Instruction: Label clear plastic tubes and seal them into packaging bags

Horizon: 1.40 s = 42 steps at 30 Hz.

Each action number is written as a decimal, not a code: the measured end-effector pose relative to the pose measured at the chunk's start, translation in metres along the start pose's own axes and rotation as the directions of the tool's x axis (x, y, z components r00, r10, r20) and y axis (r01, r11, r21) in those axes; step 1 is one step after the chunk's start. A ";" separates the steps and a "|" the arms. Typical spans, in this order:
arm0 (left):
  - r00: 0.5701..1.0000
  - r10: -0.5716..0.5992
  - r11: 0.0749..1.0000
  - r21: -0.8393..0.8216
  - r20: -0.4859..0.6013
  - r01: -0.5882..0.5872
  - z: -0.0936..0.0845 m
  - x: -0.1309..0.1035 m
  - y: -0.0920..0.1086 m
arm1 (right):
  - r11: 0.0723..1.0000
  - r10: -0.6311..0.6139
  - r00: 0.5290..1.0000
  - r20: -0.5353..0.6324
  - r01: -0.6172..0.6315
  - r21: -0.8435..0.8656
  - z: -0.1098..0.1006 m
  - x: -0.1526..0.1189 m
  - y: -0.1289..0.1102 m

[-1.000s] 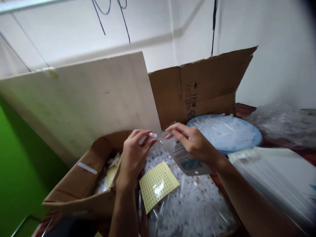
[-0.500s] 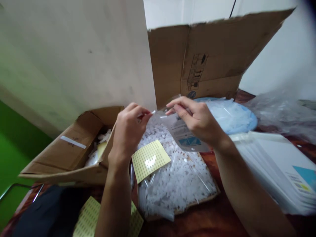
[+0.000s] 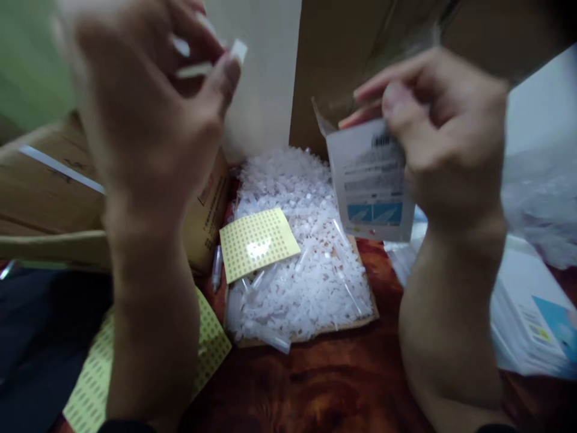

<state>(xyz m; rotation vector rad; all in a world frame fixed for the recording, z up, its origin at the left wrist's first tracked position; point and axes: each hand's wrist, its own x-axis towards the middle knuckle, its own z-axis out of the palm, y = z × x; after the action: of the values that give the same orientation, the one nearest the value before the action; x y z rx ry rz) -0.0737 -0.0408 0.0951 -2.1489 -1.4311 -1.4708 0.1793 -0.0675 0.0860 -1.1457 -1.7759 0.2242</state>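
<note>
My left hand (image 3: 148, 114), raised at the upper left and blurred, pinches a small white piece (image 3: 238, 51) between thumb and fingertips. Across from it, my right hand (image 3: 451, 132) grips a clear plastic bag holding a printed card (image 3: 367, 186) with text, a barcode and blue pictures. The bag's top flap stands away from the card. Below and between the hands lies a heap of small white plastic pieces (image 3: 311, 294) on a cardboard sheet (image 3: 370, 314). A yellow sheet of small round stickers (image 3: 261, 237) rests on the heap, near several clear tubes (image 3: 270, 337).
An open cardboard box (image 3: 40, 204) stands at left, with dark cloth (image 3: 40, 331) before it. More yellow sticker sheet (image 3: 90, 373) lies under my left forearm. Stacked white packages (image 3: 527, 300) and crumpled clear plastic (image 3: 541, 192) are at right; a cardboard panel (image 3: 342, 54) rises behind.
Both hands have come up closer to the camera and moved farther apart, each keeping its hold. The view has tilted downward.
</note>
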 end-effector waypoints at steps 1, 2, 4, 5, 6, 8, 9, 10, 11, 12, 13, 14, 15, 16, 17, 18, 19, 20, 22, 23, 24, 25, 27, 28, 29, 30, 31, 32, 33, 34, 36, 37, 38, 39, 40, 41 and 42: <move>0.993 -0.023 1.000 -0.004 -0.117 0.023 -0.003 -0.001 0.005 | 0.999 -0.031 0.999 -0.021 0.031 0.033 0.000 -0.001 0.001; 0.975 -0.070 0.997 -0.043 -0.213 0.062 -0.005 -0.002 0.008 | 0.997 -0.044 0.998 -0.047 0.046 0.054 0.002 -0.001 0.002; 0.968 -0.210 0.947 -0.276 -0.136 0.166 -0.003 -0.004 0.009 | 0.996 0.036 0.999 0.022 -0.038 0.081 0.006 0.001 0.007; 0.960 -0.258 0.912 -0.354 -0.109 0.205 -0.002 -0.004 0.006 | 0.992 0.070 0.996 0.046 -0.074 0.099 0.009 0.003 0.011; 0.951 -0.290 0.892 -0.389 -0.108 0.228 0.000 -0.003 0.001 | 0.989 0.090 0.994 0.058 -0.097 0.116 0.010 0.005 0.014; 0.949 -0.293 0.900 -0.370 -0.119 0.232 0.000 -0.002 -0.006 | 0.983 0.109 0.993 0.042 -0.114 0.142 0.009 0.006 0.019; 0.951 -0.285 0.910 -0.346 -0.123 0.228 -0.001 -0.002 -0.008 | 0.981 0.119 0.992 0.030 -0.123 0.149 0.006 0.006 0.020; 0.954 -0.275 0.919 -0.324 -0.120 0.224 -0.002 -0.002 -0.010 | 0.980 0.129 0.991 0.014 -0.130 0.152 0.003 0.004 0.021; 0.957 -0.266 0.924 -0.312 -0.114 0.220 -0.004 -0.003 -0.011 | 0.979 0.138 0.990 -0.003 -0.136 0.153 0.001 0.003 0.023; 0.960 -0.259 0.927 -0.307 -0.107 0.216 -0.005 -0.003 -0.011 | 0.979 0.143 0.989 -0.021 -0.138 0.150 -0.002 0.002 0.024; 0.962 -0.252 0.929 -0.306 -0.102 0.210 -0.007 -0.003 -0.011 | 0.980 0.143 0.989 -0.039 -0.136 0.146 -0.004 0.001 0.025; 0.965 -0.244 0.930 -0.305 -0.100 0.204 -0.008 -0.003 -0.010 | 0.982 0.137 0.989 -0.055 -0.128 0.140 -0.006 0.001 0.025; 0.967 -0.233 0.934 -0.299 -0.102 0.194 -0.010 -0.003 -0.008 | 0.984 0.128 0.989 -0.068 -0.118 0.134 -0.007 0.000 0.026; 0.969 -0.220 0.941 -0.286 -0.112 0.180 -0.012 -0.003 -0.006 | 0.986 0.119 0.990 -0.079 -0.108 0.129 -0.008 0.000 0.025; 0.970 -0.205 0.949 -0.270 -0.128 0.165 -0.014 -0.004 -0.003 | 0.988 0.108 0.990 -0.092 -0.096 0.125 -0.009 0.000 0.025; 0.971 -0.188 0.957 -0.249 -0.147 0.148 -0.016 -0.004 -0.001 | 0.989 0.097 0.989 -0.109 -0.083 0.125 -0.010 -0.001 0.023; 0.971 -0.171 0.966 -0.224 -0.166 0.131 -0.019 -0.004 0.002 | 0.989 0.088 0.988 -0.126 -0.071 0.133 -0.010 -0.001 0.021; 0.971 -0.154 0.973 -0.197 -0.182 0.117 -0.022 -0.005 0.004 | 0.988 0.081 0.987 -0.142 -0.061 0.143 -0.011 -0.002 0.019; 0.973 -0.130 0.984 -0.146 -0.192 0.103 -0.026 -0.005 0.007 | 0.985 0.075 0.984 -0.163 -0.048 0.164 -0.011 -0.003 0.014; 0.972 -0.127 0.987 -0.118 -0.198 0.105 -0.027 -0.005 0.007 | 0.984 0.075 0.983 -0.166 -0.046 0.172 -0.011 -0.004 0.012; 0.971 -0.129 0.989 -0.097 -0.203 0.111 -0.028 -0.005 0.007 | 0.983 0.074 0.983 -0.166 -0.044 0.177 -0.011 -0.004 0.011; 0.969 -0.136 0.989 -0.089 -0.208 0.120 -0.028 -0.005 0.007 | 0.983 0.071 0.983 -0.166 -0.041 0.179 -0.011 -0.004 0.009; 0.961 -0.160 0.985 -0.104 -0.224 0.140 -0.028 -0.005 0.004 | 0.983 0.058 0.984 -0.171 -0.026 0.183 -0.011 -0.003 0.008; 0.959 -0.171 0.981 -0.125 -0.227 0.146 -0.028 -0.005 0.002 | 0.983 0.048 0.983 -0.180 -0.015 0.181 -0.012 -0.003 0.008; 0.959 -0.181 0.978 -0.146 -0.219 0.151 -0.027 -0.005 0.000 | 0.985 0.045 0.981 -0.187 -0.012 0.173 -0.013 -0.003 0.009; 0.961 -0.188 0.975 -0.158 -0.204 0.157 -0.027 -0.005 -0.002 | 0.987 0.051 0.981 -0.188 -0.020 0.161 -0.014 -0.003 0.009; 0.963 -0.193 0.973 -0.160 -0.189 0.164 -0.027 -0.005 -0.004 | 0.988 0.065 0.981 -0.184 -0.037 0.150 -0.015 -0.003 0.010; 0.966 -0.196 0.973 -0.157 -0.169 0.170 -0.027 -0.006 -0.007 | 0.989 0.079 0.980 -0.183 -0.053 0.140 -0.016 -0.003 0.010; 0.968 -0.198 0.974 -0.146 -0.154 0.176 -0.027 -0.006 -0.009 | 0.989 0.089 0.978 -0.188 -0.064 0.136 -0.017 -0.004 0.011; 0.968 -0.201 0.974 -0.135 -0.152 0.182 -0.028 -0.006 -0.012 | 0.988 0.091 0.976 -0.197 -0.064 0.139 -0.018 -0.005 0.011; 0.958 -0.228 0.970 -0.127 -0.171 0.208 -0.030 -0.007 -0.018 | 0.988 0.067 0.972 -0.223 -0.032 0.154 -0.018 -0.006 0.011; 0.950 -0.254 0.964 -0.127 -0.183 0.234 -0.031 -0.007 -0.021 | 0.987 0.056 0.972 -0.227 -0.020 0.157 -0.018 -0.006 0.011; 0.940 -0.288 0.955 -0.121 -0.185 0.269 -0.034 -0.007 -0.025 | 0.987 0.052 0.975 -0.218 -0.018 0.158 -0.017 -0.006 0.011; 0.928 -0.326 0.945 -0.103 -0.181 0.311 -0.037 -0.006 -0.029 | 0.987 0.058 0.978 -0.199 -0.027 0.156 -0.017 -0.005 0.011; 0.917 -0.361 0.933 -0.067 -0.169 0.355 -0.040 -0.006 -0.032 | 0.988 0.069 0.982 -0.178 -0.042 0.152 -0.015 -0.005 0.011; 0.908 -0.391 0.919 -0.012 -0.151 0.393 -0.045 -0.005 -0.036 | 0.987 0.082 0.984 -0.161 -0.058 0.146 -0.014 -0.004 0.011; 0.899 -0.416 0.904 0.051 -0.136 0.425 -0.050 -0.005 -0.039 | 0.987 0.093 0.984 -0.150 -0.072 0.142 -0.013 -0.003 0.012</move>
<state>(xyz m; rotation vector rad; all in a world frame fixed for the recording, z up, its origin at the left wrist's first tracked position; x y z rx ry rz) -0.1357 -0.0532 0.1025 -1.7360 -1.9598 -1.6091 0.1967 -0.0681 0.0834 -1.1091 -1.5539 0.2928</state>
